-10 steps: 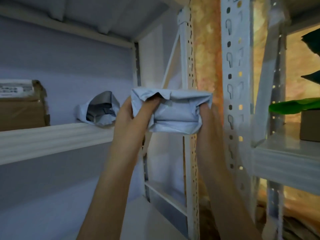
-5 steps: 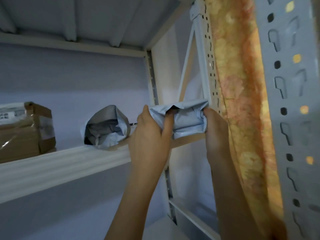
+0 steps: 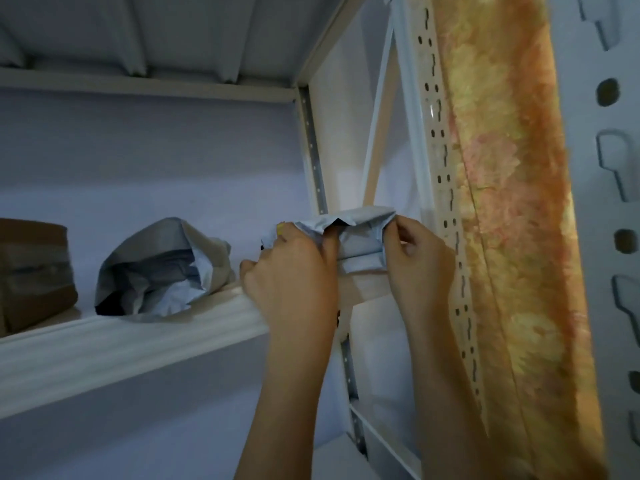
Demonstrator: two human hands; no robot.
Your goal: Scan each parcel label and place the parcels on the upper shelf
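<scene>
Parcel (image 3: 360, 244) now shelf-level — btwn both grips

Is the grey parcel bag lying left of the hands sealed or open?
Open. The grey parcel bag lies tipped on the upper shelf, its mouth gaping toward the camera, crumpled lining visible inside.

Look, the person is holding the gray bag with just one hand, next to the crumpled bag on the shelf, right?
Not quite. In the head view both hands hold the gray bag: the left hand grips its left end and the right hand grips its right end. The rest is right: it is next to the crumpled bag on the shelf.
</scene>
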